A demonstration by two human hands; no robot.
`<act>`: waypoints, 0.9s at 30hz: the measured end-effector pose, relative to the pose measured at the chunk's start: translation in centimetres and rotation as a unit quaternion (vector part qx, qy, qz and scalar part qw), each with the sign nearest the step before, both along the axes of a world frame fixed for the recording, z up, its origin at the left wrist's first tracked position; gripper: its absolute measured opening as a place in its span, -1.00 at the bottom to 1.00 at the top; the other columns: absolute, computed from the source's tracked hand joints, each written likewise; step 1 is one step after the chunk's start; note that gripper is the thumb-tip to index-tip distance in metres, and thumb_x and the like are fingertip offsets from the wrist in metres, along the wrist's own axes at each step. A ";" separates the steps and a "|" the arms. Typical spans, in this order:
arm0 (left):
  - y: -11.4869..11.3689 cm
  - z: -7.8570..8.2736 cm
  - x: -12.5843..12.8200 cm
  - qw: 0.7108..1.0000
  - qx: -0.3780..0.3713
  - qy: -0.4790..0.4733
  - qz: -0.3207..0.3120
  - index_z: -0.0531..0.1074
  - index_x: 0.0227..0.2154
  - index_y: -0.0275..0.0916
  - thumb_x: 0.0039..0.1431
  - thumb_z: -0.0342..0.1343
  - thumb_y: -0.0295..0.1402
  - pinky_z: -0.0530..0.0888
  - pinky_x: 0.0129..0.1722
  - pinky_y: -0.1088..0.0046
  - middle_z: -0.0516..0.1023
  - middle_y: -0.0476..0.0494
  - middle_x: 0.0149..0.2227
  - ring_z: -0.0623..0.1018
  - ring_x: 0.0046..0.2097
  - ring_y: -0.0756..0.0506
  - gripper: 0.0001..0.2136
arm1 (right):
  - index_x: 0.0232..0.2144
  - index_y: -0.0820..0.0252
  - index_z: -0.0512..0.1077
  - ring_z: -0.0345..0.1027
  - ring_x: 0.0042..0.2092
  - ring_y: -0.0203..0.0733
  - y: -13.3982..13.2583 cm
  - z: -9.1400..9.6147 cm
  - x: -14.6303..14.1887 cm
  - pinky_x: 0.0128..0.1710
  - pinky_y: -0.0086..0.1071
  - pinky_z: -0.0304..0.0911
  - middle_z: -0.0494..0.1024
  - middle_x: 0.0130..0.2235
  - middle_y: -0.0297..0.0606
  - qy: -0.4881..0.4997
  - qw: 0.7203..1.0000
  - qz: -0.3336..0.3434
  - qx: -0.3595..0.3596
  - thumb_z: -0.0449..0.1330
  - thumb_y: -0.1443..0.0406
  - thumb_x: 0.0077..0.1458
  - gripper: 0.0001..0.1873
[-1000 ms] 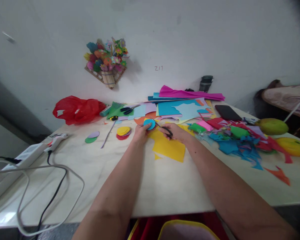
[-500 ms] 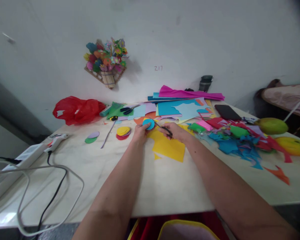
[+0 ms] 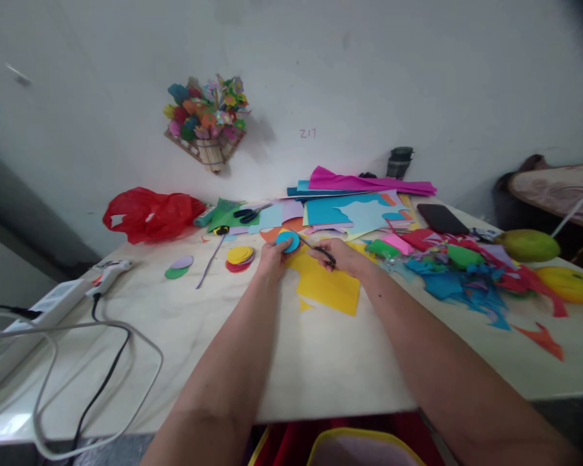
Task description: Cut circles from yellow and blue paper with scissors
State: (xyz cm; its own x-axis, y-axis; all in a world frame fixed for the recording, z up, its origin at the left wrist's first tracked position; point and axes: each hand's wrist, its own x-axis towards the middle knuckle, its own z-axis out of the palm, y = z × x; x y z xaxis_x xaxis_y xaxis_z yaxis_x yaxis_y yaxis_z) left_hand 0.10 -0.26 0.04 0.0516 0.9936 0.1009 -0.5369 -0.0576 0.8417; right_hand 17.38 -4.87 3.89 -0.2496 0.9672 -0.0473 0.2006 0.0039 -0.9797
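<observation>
Between the thumb and fingers of my left hand (image 3: pixel 273 254) is a blue paper circle (image 3: pixel 287 241), held upright toward me. My right hand (image 3: pixel 342 254) grips a pair of scissors (image 3: pixel 324 254) by dark handles, its blades pointing left at the circle's right edge. Whether the blades touch the circle I cannot tell. Below both hands lies a cut yellow sheet (image 3: pixel 332 291) on the table. Left of my left hand sits a stack of yellow circles (image 3: pixel 240 254) on purple and red ones. Farther left, a purple circle (image 3: pixel 181 261) overlaps a green circle (image 3: pixel 175 272).
Coloured sheets (image 3: pixel 325 210) and black-handled scissors (image 3: pixel 247 213) lie along the wall. Paper scraps (image 3: pixel 466 281), a phone (image 3: pixel 441 219) and mangoes (image 3: pixel 527 244) occupy the right side. A red plastic bag (image 3: pixel 150 213) stands back left; a power strip (image 3: pixel 33 323) and cables (image 3: pixel 160 362) lie front left.
The blue circle has shifted very slightly left with my left hand. My right hand and its scissors look almost unmoved.
</observation>
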 end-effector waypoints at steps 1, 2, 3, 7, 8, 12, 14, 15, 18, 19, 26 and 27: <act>0.0 0.0 0.0 1.000 0.001 0.001 -0.002 0.54 -0.46 -0.31 -0.29 0.43 -0.37 0.54 0.02 0.09 0.63 -0.17 -0.38 0.64 -0.23 -0.22 -0.73 | -0.52 0.18 0.31 0.06 -0.68 -0.44 0.1 -0.1 0.0 -0.70 -0.53 -0.04 0.26 -0.70 -0.51 0.002 1.000 0.000 -0.002 0.39 0.17 -0.06 -0.66; 0.0 0.0 0.0 1.000 0.001 0.001 -0.003 0.54 -0.46 -0.32 -0.29 0.43 -0.37 0.54 0.02 0.10 0.63 -0.17 -0.37 0.64 -0.22 -0.22 -0.73 | -0.52 0.18 0.31 0.06 -0.68 -0.44 0.1 -0.2 0.0 -0.70 -0.54 -0.04 0.26 -0.71 -0.51 0.004 1.000 0.000 -0.003 0.40 0.16 -0.06 -0.66; 0.0 0.0 0.0 1.000 0.000 0.002 -0.004 0.54 -0.46 -0.32 -0.29 0.42 -0.38 0.54 0.02 0.10 0.63 -0.17 -0.37 0.64 -0.22 -0.21 -0.74 | -0.51 0.19 0.32 0.06 -0.68 -0.45 0.3 -0.4 0.0 -0.70 -0.54 -0.04 0.26 -0.71 -0.51 0.005 1.000 0.002 -0.005 0.40 0.15 -0.07 -0.65; 0.0 0.0 0.1 1.000 -0.007 0.011 -0.010 0.54 -0.50 -0.32 -0.30 0.42 -0.40 0.54 0.02 0.11 0.63 -0.16 -0.40 0.64 -0.24 -0.20 -0.77 | -0.50 0.19 0.34 0.06 -0.67 -0.45 0.8 -1.1 0.1 -0.70 -0.54 -0.03 0.30 -0.68 -0.49 0.013 1.000 0.011 -0.007 0.40 0.09 -0.10 -0.62; 0.0 0.1 0.2 1.000 -0.008 0.013 -0.012 0.53 -0.51 -0.32 -0.30 0.42 -0.41 0.54 0.02 0.11 0.63 -0.17 -0.40 0.64 -0.24 -0.20 -0.77 | -0.50 0.19 0.34 0.06 -0.67 -0.45 0.8 -1.2 0.1 -0.70 -0.54 -0.03 0.30 -0.68 -0.50 0.014 1.000 0.011 -0.006 0.41 0.08 -0.11 -0.61; 0.1 0.0 0.2 1.000 -0.002 0.010 -0.014 0.53 -0.50 -0.32 -0.30 0.43 -0.40 0.54 0.02 0.09 0.63 -0.18 -0.40 0.64 -0.22 -0.22 -0.76 | -0.51 0.19 0.33 0.05 -0.66 -0.45 0.6 -0.9 0.1 -0.69 -0.53 -0.05 0.27 -0.69 -0.50 0.010 1.000 0.000 0.001 0.43 0.10 -0.14 -0.61; 0.2 -0.1 0.2 1.000 0.002 0.004 -0.012 0.53 -0.50 -0.32 -0.31 0.43 -0.39 0.54 0.02 0.07 0.63 -0.18 -0.40 0.64 -0.22 -0.23 -0.74 | -0.52 0.19 0.33 0.04 -0.66 -0.45 0.4 -0.6 0.0 -0.69 -0.52 -0.06 0.25 -0.69 -0.51 0.008 1.000 -0.001 0.003 0.43 0.11 -0.13 -0.61; 0.2 -0.2 0.2 1.000 0.003 0.003 -0.011 0.53 -0.50 -0.31 -0.32 0.44 -0.39 0.53 0.03 0.06 0.63 -0.18 -0.40 0.64 -0.22 -0.23 -0.74 | -0.53 0.19 0.32 0.03 -0.67 -0.45 0.3 -0.5 0.0 -0.69 -0.52 -0.07 0.24 -0.69 -0.51 0.009 1.000 0.000 0.005 0.43 0.11 -0.14 -0.61; 0.3 -0.3 0.0 1.000 0.004 0.004 -0.014 0.52 -0.48 -0.31 -0.30 0.43 -0.39 0.53 0.03 0.05 0.63 -0.18 -0.38 0.64 -0.19 -0.25 -0.74 | -0.54 0.19 0.32 0.03 -0.66 -0.45 0.2 -0.4 0.1 -0.69 -0.51 -0.08 0.24 -0.68 -0.52 0.009 1.000 0.009 0.012 0.43 0.11 -0.15 -0.60; 0.3 -0.3 0.0 1.000 0.004 0.006 -0.016 0.52 -0.47 -0.31 -0.29 0.42 -0.39 0.53 0.03 0.05 0.63 -0.19 -0.38 0.64 -0.19 -0.25 -0.75 | -0.54 0.19 0.31 0.03 -0.66 -0.45 0.2 -0.3 0.1 -0.68 -0.51 -0.09 0.24 -0.68 -0.52 0.008 1.000 0.011 0.015 0.44 0.11 -0.16 -0.60; 0.3 -0.2 -0.1 1.000 -0.001 0.006 -0.014 0.53 -0.47 -0.33 -0.26 0.39 -0.41 0.54 0.03 0.08 0.63 -0.19 -0.38 0.64 -0.22 -0.22 -0.77 | -0.55 0.19 0.31 0.01 -0.65 -0.46 0.1 -0.2 0.2 -0.68 -0.51 -0.09 0.21 -0.69 -0.53 0.005 1.000 0.012 0.012 0.45 0.09 -0.19 -0.57; 0.3 -0.2 -0.1 1.000 -0.002 0.005 -0.013 0.54 -0.47 -0.33 -0.26 0.40 -0.41 0.53 0.03 0.08 0.63 -0.19 -0.38 0.64 -0.23 -0.21 -0.77 | -0.56 0.19 0.31 0.00 -0.65 -0.46 0.1 -0.2 0.2 -0.68 -0.51 -0.10 0.21 -0.69 -0.53 0.003 1.000 0.012 0.012 0.45 0.09 -0.18 -0.58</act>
State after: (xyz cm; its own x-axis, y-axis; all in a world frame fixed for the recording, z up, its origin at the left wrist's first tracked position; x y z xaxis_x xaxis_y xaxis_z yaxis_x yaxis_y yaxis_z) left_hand 0.04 0.00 -0.16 0.0784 0.9923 0.0960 -0.5296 -0.0401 0.8473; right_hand 17.54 -4.75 3.71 -0.2721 0.9620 -0.0235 0.1945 0.0310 -0.9804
